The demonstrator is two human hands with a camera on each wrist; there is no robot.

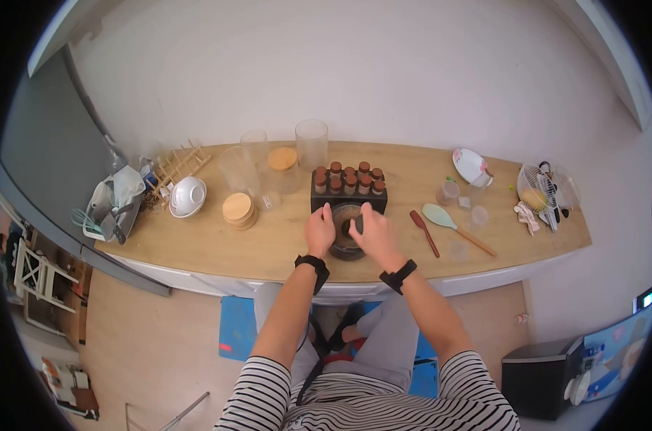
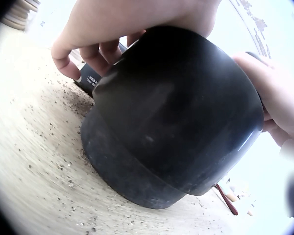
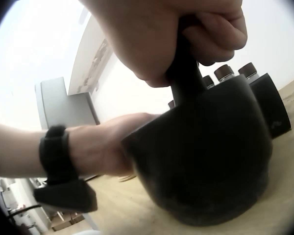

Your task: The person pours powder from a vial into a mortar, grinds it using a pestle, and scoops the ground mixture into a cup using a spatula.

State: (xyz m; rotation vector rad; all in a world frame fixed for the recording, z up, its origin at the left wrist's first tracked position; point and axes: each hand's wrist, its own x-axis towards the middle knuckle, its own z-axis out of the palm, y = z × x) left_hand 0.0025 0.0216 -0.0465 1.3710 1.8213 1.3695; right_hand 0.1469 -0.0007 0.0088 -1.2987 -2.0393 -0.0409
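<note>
A dark stone mortar stands near the front of the wooden counter, with brownish matter showing inside it. My left hand holds the mortar's left side; its bent fingers reach round behind the wall in the left wrist view. With my right hand I grip a black pestle, whose lower end is down inside the bowl and hidden by the wall in the right wrist view. Right behind the mortar is a black rack of small jars with reddish-brown caps.
Glass canisters, a wooden-lidded jar and white bowls stand to the left. On the right lie a red-brown spatula, a pale green spoon, small clear cups and a wire basket. Dark crumbs dot the counter beside the mortar.
</note>
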